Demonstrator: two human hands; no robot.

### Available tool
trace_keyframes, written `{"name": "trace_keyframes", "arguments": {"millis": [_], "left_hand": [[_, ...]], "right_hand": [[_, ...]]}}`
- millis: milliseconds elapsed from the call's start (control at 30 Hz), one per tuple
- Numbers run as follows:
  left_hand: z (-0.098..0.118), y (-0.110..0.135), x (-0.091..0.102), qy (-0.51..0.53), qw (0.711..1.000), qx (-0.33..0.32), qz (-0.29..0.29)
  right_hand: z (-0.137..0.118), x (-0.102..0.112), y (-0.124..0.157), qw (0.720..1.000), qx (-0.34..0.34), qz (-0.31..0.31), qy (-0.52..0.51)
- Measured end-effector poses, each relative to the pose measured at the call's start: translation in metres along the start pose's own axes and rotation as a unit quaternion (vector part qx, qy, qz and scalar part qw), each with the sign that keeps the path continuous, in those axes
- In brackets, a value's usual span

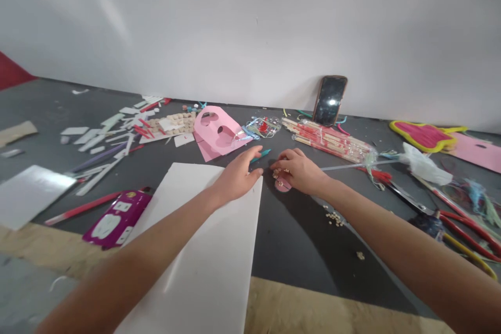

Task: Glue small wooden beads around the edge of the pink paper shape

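My left hand [237, 176] hovers at the right edge of a large white board [195, 261], thumb and fingers apart, with nothing in it. A teal pen [264, 154] lies just beyond its fingertips. My right hand [300, 171] is closed, its fingers bent down over a small pink round piece [282, 185]. Pale little beads are on that piece, at the fingertips; whether one is pinched cannot be made out. More small beads [334, 218] lie loose on the dark table, below the right wrist.
A pink paper mask [219, 133] and bundled wooden sticks [329, 141] lie behind. A phone [330, 100] leans against the wall. Scissors [415, 201] and threads are at right. White strips [97, 138], a purple packet [117, 218] and a red stick [86, 207] are at left.
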State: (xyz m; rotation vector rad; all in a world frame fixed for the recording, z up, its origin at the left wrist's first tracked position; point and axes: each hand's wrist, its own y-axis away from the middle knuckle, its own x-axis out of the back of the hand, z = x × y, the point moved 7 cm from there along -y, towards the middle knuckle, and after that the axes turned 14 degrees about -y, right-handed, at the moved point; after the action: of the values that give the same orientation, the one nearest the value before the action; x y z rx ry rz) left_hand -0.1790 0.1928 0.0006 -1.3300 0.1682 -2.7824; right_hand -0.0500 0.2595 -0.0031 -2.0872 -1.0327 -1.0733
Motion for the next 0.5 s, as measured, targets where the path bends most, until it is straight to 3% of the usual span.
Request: {"name": "trace_keyframes", "arguments": {"millis": [233, 367, 500], "left_hand": [[0.000, 0.021, 0.007, -0.016, 1.000, -0.009, 0.020], [0.010, 0.030, 0.005, -0.074, 0.996, -0.055, -0.015], [0.025, 0.038, -0.011, -0.136, 0.979, -0.133, -0.065]], "right_hand": [[0.001, 0.005, -0.003, 1.000, -0.012, 0.017, -0.020], [0.007, 0.017, -0.006, 0.998, -0.032, 0.040, -0.048], [0.010, 0.025, -0.006, 0.996, -0.044, 0.045, -0.061]]}}
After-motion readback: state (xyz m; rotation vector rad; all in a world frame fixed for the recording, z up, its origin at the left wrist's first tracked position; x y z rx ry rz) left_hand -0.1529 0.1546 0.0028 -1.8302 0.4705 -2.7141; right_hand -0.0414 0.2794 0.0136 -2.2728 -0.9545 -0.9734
